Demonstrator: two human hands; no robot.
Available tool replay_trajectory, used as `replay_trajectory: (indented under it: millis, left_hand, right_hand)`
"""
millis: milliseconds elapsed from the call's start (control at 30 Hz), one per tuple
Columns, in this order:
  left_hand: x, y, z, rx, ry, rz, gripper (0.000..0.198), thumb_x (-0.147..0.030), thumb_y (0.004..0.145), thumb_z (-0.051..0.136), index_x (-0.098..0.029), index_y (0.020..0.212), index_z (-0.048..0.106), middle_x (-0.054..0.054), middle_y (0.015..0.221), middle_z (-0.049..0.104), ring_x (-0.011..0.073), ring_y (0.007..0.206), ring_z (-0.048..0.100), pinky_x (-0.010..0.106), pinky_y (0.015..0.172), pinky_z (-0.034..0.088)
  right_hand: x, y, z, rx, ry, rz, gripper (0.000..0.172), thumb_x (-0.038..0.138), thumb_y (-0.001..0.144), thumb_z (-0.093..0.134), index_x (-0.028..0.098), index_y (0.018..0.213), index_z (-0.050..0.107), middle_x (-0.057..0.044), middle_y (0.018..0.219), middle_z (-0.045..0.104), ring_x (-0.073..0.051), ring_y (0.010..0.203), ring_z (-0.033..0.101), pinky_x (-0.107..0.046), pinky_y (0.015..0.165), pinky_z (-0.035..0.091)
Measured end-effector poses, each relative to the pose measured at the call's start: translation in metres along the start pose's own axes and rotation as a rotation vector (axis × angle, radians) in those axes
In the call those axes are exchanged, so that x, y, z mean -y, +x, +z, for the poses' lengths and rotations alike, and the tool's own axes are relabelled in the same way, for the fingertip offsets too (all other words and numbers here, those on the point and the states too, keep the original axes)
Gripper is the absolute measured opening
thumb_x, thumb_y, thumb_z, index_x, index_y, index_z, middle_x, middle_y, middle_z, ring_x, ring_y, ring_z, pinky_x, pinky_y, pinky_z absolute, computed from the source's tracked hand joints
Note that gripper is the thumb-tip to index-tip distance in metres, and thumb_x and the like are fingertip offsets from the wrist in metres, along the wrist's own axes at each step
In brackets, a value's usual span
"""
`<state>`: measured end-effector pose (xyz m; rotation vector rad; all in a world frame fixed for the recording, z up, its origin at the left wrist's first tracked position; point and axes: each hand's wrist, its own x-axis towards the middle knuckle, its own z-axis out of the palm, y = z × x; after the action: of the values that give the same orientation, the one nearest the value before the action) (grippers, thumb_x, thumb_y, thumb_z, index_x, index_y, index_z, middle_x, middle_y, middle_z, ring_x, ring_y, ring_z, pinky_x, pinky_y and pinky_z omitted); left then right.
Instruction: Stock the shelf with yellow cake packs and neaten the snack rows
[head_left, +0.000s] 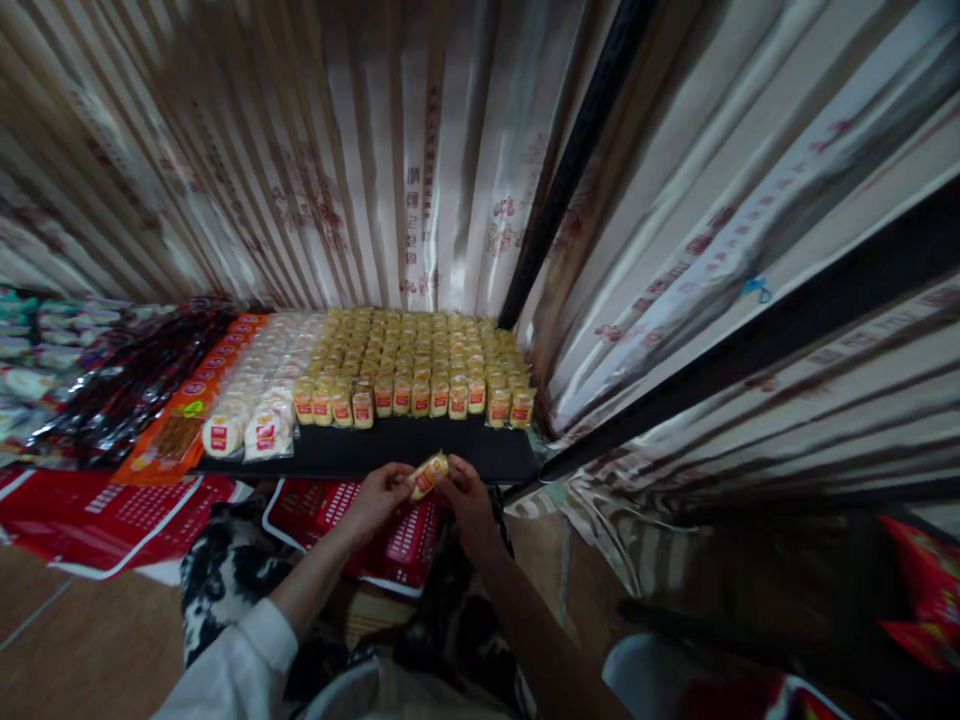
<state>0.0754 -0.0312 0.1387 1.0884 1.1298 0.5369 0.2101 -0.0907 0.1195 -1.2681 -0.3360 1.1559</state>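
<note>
Between my two hands is one small wrapped snack [428,477], a yellowish packet with a red label, tilted a little. My left hand [381,494] pinches its left end, and my right hand [466,492] grips the right end. Just beyond them, on a black shelf [330,452], stand rows of matching yellow snack packets [420,355] with red labels facing me. To their left lie round white packets [268,432], also with red labels.
Left along the shelf lie an orange bag [176,425] and dark shiny packages [142,370]. Red baskets [112,515] sit below the shelf edge. A striped curtain [360,150] hangs behind, crossed by dark metal bars [577,170]. At right is a red package [926,580].
</note>
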Motion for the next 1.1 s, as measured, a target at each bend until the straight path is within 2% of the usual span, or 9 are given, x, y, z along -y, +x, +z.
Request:
replay_trajectory:
  millis: [133, 300, 467, 567, 667, 733, 867, 1000, 1100]
  left_hand:
    - [-0.002, 0.009, 0.021, -0.051, -0.034, 0.054, 0.020, -0.019, 0.063, 0.067, -0.015, 0.082, 0.061, 0.000, 0.072, 0.062, 0.0109, 0.064, 0.057, 0.021, 0.058, 0.044]
    - [-0.003, 0.025, 0.049, -0.060, -0.067, 0.091, 0.019, -0.022, 0.070, 0.064, -0.015, 0.087, 0.059, 0.004, 0.081, 0.065, 0.0124, 0.068, 0.061, 0.023, 0.063, 0.048]
    - [-0.003, 0.041, 0.071, -0.051, -0.012, 0.117, 0.023, -0.022, 0.074, 0.061, -0.015, 0.096, 0.059, 0.006, 0.092, 0.065, 0.0111, 0.067, 0.061, 0.024, 0.063, 0.051]
    - [-0.004, 0.051, 0.077, -0.119, 0.084, 0.151, 0.033, -0.018, 0.074, 0.059, -0.014, 0.107, 0.057, 0.008, 0.099, 0.062, 0.0101, 0.065, 0.059, 0.025, 0.063, 0.051]
    - [-0.007, 0.058, 0.080, -0.211, 0.182, 0.233, 0.038, -0.014, 0.075, 0.055, -0.016, 0.112, 0.056, 0.008, 0.105, 0.057, 0.0124, 0.079, 0.059, 0.030, 0.078, 0.051]
    - [-0.008, 0.060, 0.082, -0.240, 0.234, 0.298, 0.034, -0.012, 0.075, 0.053, -0.016, 0.109, 0.058, 0.007, 0.104, 0.057, 0.0150, 0.090, 0.058, 0.034, 0.089, 0.047]
    - [-0.010, 0.064, 0.088, -0.232, 0.292, 0.396, 0.029, -0.010, 0.076, 0.048, -0.017, 0.102, 0.061, 0.007, 0.102, 0.059, 0.0176, 0.098, 0.057, 0.039, 0.096, 0.044]
    - [-0.009, 0.070, 0.096, -0.178, 0.303, 0.467, 0.033, -0.007, 0.077, 0.045, -0.017, 0.105, 0.059, 0.008, 0.112, 0.058, 0.0158, 0.100, 0.058, 0.035, 0.094, 0.046]
    - [-0.007, 0.075, 0.101, -0.162, 0.302, 0.484, 0.038, -0.005, 0.075, 0.043, -0.015, 0.110, 0.056, 0.011, 0.118, 0.055, 0.0150, 0.096, 0.060, 0.033, 0.091, 0.049]
  right_hand:
    - [-0.002, 0.012, -0.008, -0.087, 0.002, -0.092, 0.057, 0.036, 0.054, 0.077, 0.020, 0.104, 0.054, -0.002, 0.088, 0.068, -0.019, 0.080, 0.064, -0.033, 0.075, 0.051]
    - [-0.003, 0.023, -0.015, -0.070, -0.055, -0.164, 0.045, 0.038, 0.057, 0.075, 0.019, 0.093, 0.058, -0.005, 0.089, 0.070, -0.021, 0.084, 0.065, -0.036, 0.080, 0.050]
    - [0.003, 0.034, -0.027, -0.071, -0.262, -0.299, 0.041, 0.038, 0.066, 0.067, 0.018, 0.101, 0.058, -0.006, 0.090, 0.069, -0.020, 0.082, 0.065, -0.034, 0.080, 0.050]
    - [0.012, 0.043, -0.034, -0.115, -0.464, -0.374, 0.042, 0.038, 0.072, 0.061, 0.017, 0.108, 0.058, -0.007, 0.092, 0.068, -0.019, 0.080, 0.063, -0.032, 0.075, 0.051]
    - [0.019, 0.054, -0.037, -0.181, -0.661, -0.479, 0.044, 0.039, 0.078, 0.053, 0.016, 0.115, 0.056, -0.008, 0.095, 0.066, -0.018, 0.079, 0.062, -0.031, 0.071, 0.051]
    - [0.022, 0.061, -0.037, -0.239, -0.780, -0.555, 0.045, 0.038, 0.081, 0.048, 0.013, 0.118, 0.056, -0.010, 0.095, 0.065, -0.019, 0.079, 0.061, -0.032, 0.072, 0.051]
    - [0.026, 0.072, -0.039, -0.318, -0.966, -0.697, 0.043, 0.035, 0.085, 0.043, 0.010, 0.118, 0.057, -0.013, 0.098, 0.064, -0.022, 0.088, 0.058, -0.036, 0.078, 0.049]
    - [0.025, 0.080, -0.039, -0.370, -1.054, -0.808, 0.040, 0.033, 0.088, 0.039, 0.012, 0.117, 0.057, -0.014, 0.106, 0.062, -0.023, 0.096, 0.054, -0.040, 0.087, 0.045]
    - [0.022, 0.085, -0.039, -0.384, -1.059, -0.825, 0.039, 0.031, 0.088, 0.037, 0.012, 0.117, 0.056, -0.015, 0.108, 0.061, -0.024, 0.100, 0.053, -0.041, 0.090, 0.043]
